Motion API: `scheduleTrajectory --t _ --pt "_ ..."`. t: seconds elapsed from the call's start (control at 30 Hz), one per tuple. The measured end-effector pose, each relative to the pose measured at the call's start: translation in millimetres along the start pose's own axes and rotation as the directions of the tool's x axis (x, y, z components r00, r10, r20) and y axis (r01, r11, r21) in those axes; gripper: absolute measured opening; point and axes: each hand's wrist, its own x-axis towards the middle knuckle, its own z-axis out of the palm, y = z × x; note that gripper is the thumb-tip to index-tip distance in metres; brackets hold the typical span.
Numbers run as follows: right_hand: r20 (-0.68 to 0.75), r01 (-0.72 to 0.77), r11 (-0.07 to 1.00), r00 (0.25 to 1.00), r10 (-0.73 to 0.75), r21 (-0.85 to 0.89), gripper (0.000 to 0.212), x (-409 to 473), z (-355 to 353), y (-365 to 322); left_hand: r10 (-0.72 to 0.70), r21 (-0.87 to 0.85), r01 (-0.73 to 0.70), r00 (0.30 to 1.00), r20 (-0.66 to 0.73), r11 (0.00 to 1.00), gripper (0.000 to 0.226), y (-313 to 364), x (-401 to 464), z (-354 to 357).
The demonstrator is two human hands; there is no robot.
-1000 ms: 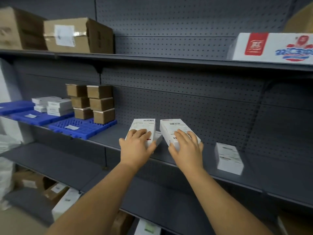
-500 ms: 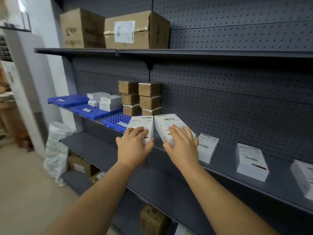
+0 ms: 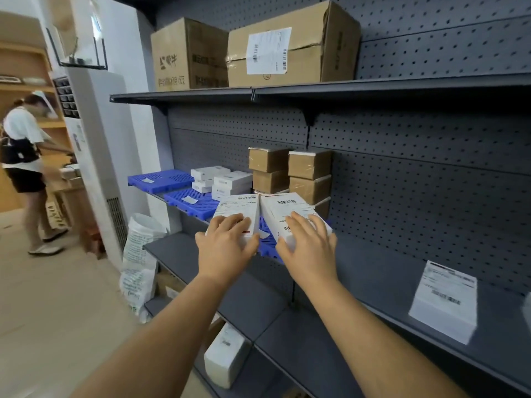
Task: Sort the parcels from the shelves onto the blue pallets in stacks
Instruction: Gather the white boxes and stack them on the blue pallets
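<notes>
My left hand [image 3: 227, 242] grips a white labelled parcel [image 3: 240, 206]. My right hand [image 3: 309, 244] grips a second white parcel [image 3: 283, 209] right beside it. Both parcels are held above the nearest blue pallet [image 3: 268, 245] on the middle shelf. That pallet carries two stacks of brown boxes [image 3: 309, 175]. The middle blue pallet [image 3: 186, 201] holds a low stack of white parcels [image 3: 227, 180]. The far blue pallet [image 3: 159, 179] carries only a paper slip. Another white parcel [image 3: 444, 300] lies on the grey shelf to the right.
Two large cardboard boxes [image 3: 290, 47] sit on the top shelf. White sacks [image 3: 138, 262] lean at the shelf's left end beside a white floor-standing unit [image 3: 100, 156]. A person [image 3: 24, 170] stands at far left. Parcels [image 3: 225, 357] lie on the lower shelf.
Both hands have carried the two white parcels leftward along the shelf, from the bare grey shelf to over the nearest blue pallet. The view has swung left, revealing the person and floor.
</notes>
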Motion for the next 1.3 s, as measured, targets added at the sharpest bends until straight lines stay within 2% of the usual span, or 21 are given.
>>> scheduleTrajectory --t 0.2,0.57,0.7,0.9,1.07,1.3 --pt "0.028 -0.028 0.998 0.999 0.030 -0.059 0.048 23.0 31.4 -18.3 -0.009 -0.046 0.011 0.999 0.050 0.999 0.046 -37.0 28.4 20.0" --pt "0.000 -0.206 0.957 0.978 0.210 -0.202 0.055 49.9 84.9 -96.1 0.160 -0.208 -0.143 0.985 0.067 0.968 0.044 -139.1 84.6 35.3" --pt "-0.040 -0.251 0.939 0.968 0.249 -0.236 0.051 56.9 101.3 -124.7 0.188 -0.254 -0.166 0.980 0.065 0.953 0.043 -171.8 100.6 37.1" --pt "-0.091 -0.248 0.935 0.968 0.232 -0.253 0.053 79.1 129.2 -149.9 0.208 -0.311 -0.189 0.978 0.028 0.932 0.041 -211.8 124.8 51.7" --pt "-0.106 -0.237 0.932 0.971 0.215 -0.275 0.052 102.4 160.3 -162.6 0.219 -0.310 -0.207 0.976 0.004 0.928 0.051 -242.6 148.6 66.9" --pt "-0.207 -0.289 0.917 0.949 0.237 -0.277 0.051 139.8 208.9 -171.5 0.275 -0.325 -0.260 0.961 0.001 0.909 0.039 -284.0 198.9 98.7"
